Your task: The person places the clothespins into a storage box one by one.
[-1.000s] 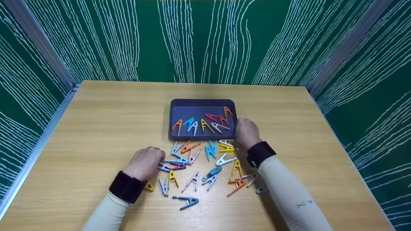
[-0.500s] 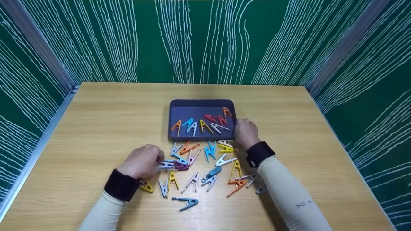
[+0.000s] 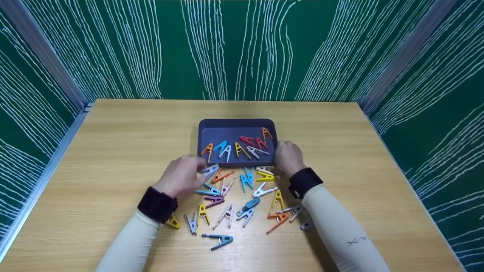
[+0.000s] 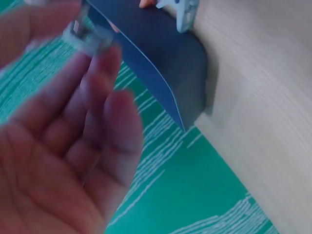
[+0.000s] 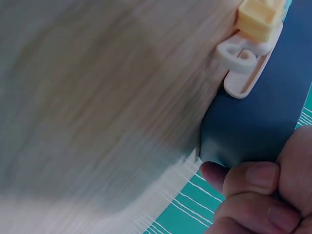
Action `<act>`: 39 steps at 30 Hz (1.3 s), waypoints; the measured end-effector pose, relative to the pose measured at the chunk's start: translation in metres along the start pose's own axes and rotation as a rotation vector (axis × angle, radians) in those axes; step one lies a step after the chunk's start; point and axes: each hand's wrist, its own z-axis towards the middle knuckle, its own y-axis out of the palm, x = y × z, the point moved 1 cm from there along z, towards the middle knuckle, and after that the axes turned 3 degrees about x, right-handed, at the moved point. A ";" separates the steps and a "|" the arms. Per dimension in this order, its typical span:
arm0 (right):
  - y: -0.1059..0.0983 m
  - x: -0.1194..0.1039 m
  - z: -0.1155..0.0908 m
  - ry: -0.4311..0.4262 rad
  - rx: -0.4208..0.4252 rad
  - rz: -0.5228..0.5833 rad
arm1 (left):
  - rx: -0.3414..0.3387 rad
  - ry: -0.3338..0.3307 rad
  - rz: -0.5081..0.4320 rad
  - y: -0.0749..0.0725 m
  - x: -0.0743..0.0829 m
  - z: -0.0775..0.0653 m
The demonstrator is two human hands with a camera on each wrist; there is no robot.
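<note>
Head view, from left: one pale blue clothespin (image 3: pixel 210 170), pinched between thumb and fingers of the left hand (image 3: pixel 181 174), near the front left corner of the dark tray (image 3: pixel 223 133); judged light, stiff, best gripped by its legs. Left hand: held back uppermost. Tray's right edge: clasped by the curled right hand (image 3: pixel 289 156).

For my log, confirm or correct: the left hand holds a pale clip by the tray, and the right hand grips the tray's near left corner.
One error: the right hand grips the tray at its near right corner, not the left, as the head view shows. The left hand holds a pale clip by it.
</note>
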 end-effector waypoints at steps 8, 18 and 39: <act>-0.001 0.001 -0.001 -0.039 0.040 -0.020 | 0.158 -0.039 0.034 -0.003 0.014 0.040; 0.000 -0.001 0.000 -0.014 -0.013 -0.043 | 0.238 -0.127 0.137 0.001 0.009 0.088; -0.001 -0.001 -0.001 0.002 0.007 -0.017 | 0.282 -0.270 0.126 0.024 -0.025 0.088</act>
